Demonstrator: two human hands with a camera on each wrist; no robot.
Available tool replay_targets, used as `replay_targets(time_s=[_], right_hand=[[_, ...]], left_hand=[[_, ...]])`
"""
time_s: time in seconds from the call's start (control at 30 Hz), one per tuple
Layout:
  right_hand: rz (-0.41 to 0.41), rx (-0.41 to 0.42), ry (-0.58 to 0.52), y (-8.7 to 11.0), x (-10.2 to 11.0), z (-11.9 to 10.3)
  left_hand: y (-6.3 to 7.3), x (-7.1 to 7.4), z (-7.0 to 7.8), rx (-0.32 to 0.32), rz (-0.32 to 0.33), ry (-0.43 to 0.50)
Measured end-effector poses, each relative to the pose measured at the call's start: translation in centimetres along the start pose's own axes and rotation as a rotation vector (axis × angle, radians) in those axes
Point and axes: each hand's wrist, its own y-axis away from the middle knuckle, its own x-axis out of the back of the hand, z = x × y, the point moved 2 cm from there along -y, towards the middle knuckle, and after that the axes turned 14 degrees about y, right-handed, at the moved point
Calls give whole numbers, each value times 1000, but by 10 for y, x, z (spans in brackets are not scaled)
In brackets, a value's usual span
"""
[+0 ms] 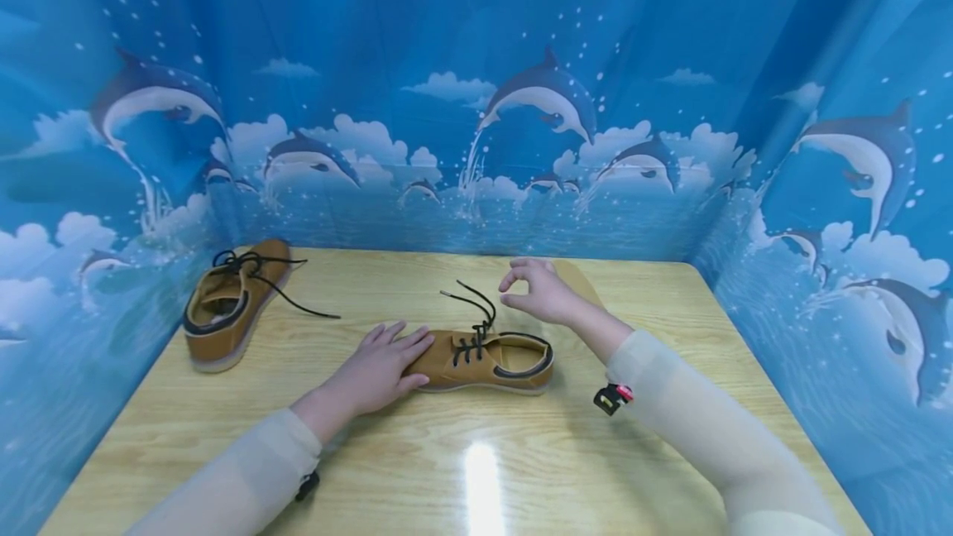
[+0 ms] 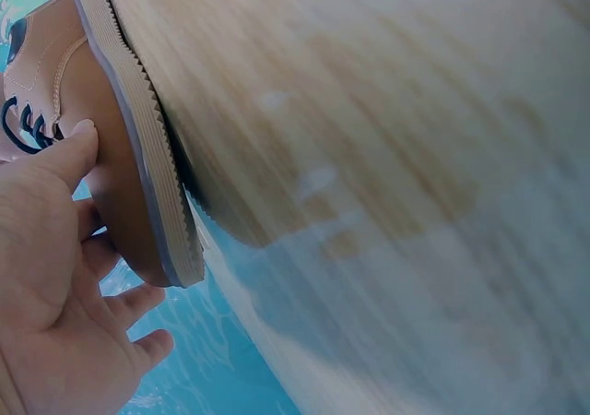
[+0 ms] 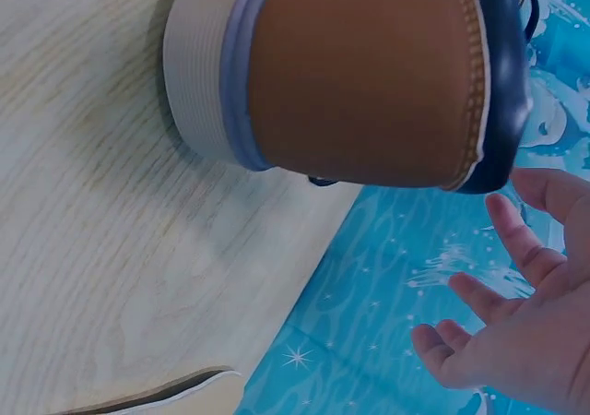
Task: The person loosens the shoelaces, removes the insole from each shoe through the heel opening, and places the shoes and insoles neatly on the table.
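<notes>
A tan lace-up shoe [image 1: 439,354] sits upright on the table, toe to the left, its dark laces [image 1: 476,304] loose and trailing toward the back. My left hand [image 1: 383,366] rests on the toe end, fingers extended across it and thumb [image 2: 85,138] against the near side. Behind the shoe, over its heel half, my right hand [image 1: 539,292] is raised with thumb and index finger bent toward each other and nothing between them. The right wrist view has the shoe's heel [image 3: 359,83] close up, with the spread fingers [image 3: 521,240] apart from it.
A matching shoe [image 1: 246,304] stands at the back left of the wooden table [image 1: 402,470], its laces tied in a loose bow. A flat tan piece [image 1: 581,279], like an insole, lies behind my right hand. A dolphin-print curtain [image 1: 387,40] encloses the table's back and sides.
</notes>
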Motion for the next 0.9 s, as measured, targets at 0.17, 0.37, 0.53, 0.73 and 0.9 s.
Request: replay_targets(time_s=[0.17, 0.37, 0.53, 0.73, 0.9], right_hand=[[-6, 31, 6, 9, 1, -2], [-22, 49, 7, 17, 0, -4], [-25, 83, 12, 21, -1, -4], [-36, 98, 30, 24, -6, -3], [-51, 93, 20, 27, -11, -2]], left_hand=[[0, -1, 0, 6, -5, -14], [-1, -1, -1, 5, -5, -15], [-1, -2, -2, 1, -2, -24], [-1, -2, -2, -6, 4, -25], [0, -2, -2, -11, 9, -28]])
